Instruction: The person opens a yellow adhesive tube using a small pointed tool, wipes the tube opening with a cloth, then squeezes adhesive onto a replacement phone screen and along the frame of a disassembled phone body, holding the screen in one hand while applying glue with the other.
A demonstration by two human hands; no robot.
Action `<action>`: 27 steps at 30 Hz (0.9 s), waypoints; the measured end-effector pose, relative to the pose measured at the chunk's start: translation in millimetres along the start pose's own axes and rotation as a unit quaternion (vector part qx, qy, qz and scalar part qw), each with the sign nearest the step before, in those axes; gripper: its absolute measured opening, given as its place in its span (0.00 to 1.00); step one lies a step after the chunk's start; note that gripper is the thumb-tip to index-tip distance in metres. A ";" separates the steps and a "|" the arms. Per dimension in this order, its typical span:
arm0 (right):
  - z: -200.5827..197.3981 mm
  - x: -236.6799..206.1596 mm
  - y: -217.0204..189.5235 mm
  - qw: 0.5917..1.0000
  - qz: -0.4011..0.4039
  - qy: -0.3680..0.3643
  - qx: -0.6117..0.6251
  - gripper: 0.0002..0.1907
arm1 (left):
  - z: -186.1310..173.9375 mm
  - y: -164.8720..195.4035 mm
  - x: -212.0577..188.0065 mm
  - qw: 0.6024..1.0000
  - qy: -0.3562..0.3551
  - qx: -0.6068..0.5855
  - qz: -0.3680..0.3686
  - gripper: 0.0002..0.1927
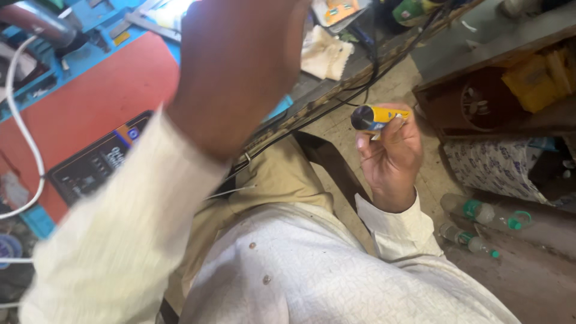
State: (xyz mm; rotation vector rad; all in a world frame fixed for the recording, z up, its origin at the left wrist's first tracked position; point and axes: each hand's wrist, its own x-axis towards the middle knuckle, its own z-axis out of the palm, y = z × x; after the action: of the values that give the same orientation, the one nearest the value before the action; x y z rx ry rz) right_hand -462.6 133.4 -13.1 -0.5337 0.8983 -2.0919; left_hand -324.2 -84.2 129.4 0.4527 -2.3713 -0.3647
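2 hands up: right hand (389,155) pinches a short yellow tool with a black cap (377,117) at its fingertips, long axis near horizontal, black end pointing left toward the left hand (240,66). Left hand is raised close to camera, blurred; grip state can't be told, probably empty. Red tabletop (90,102) sits left; 2 plastic bottles (474,210) on floor.

A red workbench (90,102) bears a black meter (96,162); plastic bottles (474,210) lie on the floor (384,90).
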 end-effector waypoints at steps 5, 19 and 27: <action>43.4 -11.7 10.0 0.995 0.043 -0.078 -0.038 0.16 | -23.6 21.2 -127.0 0.836 -0.060 -0.391 -0.380 0.16; 151.8 -61.6 108.2 0.953 0.137 -0.221 -0.156 0.14 | -79.7 11.3 -309.2 0.612 0.176 -0.687 -0.349 0.22; 171.2 -76.4 126.8 0.955 0.130 -0.208 -0.167 0.12 | -97.9 -1.2 -324.3 0.577 0.184 -0.719 -0.342 0.23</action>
State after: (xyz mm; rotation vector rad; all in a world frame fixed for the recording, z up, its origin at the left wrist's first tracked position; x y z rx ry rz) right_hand -246.9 66.1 0.2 -0.9390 1.0107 -1.5174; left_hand -29.6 35.7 12.9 0.4747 -0.7503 -2.0387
